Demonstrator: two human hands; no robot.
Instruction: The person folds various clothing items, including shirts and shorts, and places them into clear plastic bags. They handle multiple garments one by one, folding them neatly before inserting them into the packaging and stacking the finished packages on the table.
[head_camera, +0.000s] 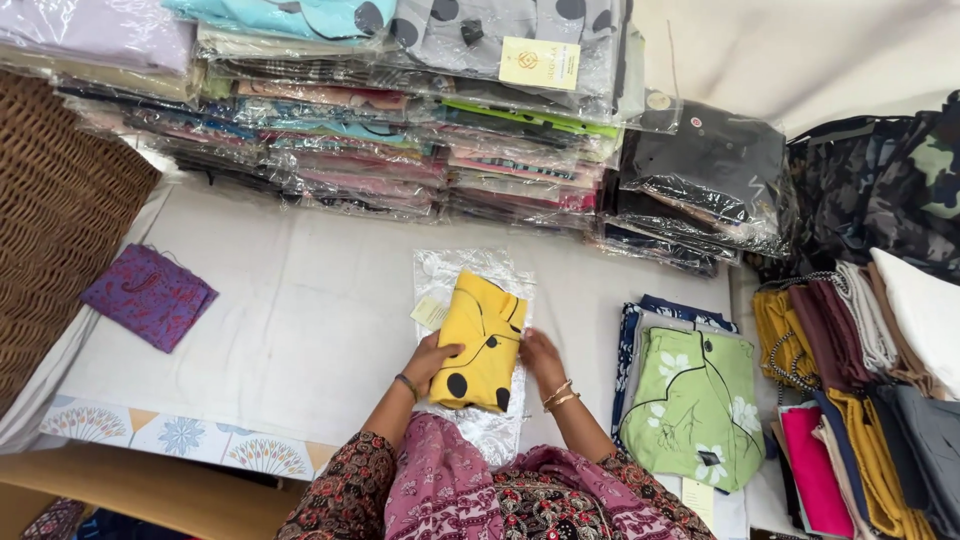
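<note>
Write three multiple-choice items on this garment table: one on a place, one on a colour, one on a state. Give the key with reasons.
1. Where does the purple pouch lie?
A. left of the hands, by the wicker basket
B. on the green garment
C. atop the packed stack

2. What colour is the garment between the hands?
A. pink
B. yellow with black dots
C. plain white

3. How do the hands meet that garment?
A. both lifted clear of it
B. only one touches it
C. left hand and right hand each rest at a side of it

Key: 1 A, the pouch sits on the white table near the basket. 2 B, yellow cloth with black dots shows. 3 C, a hand lies at each edge, the garment folded on a clear bag.
</note>
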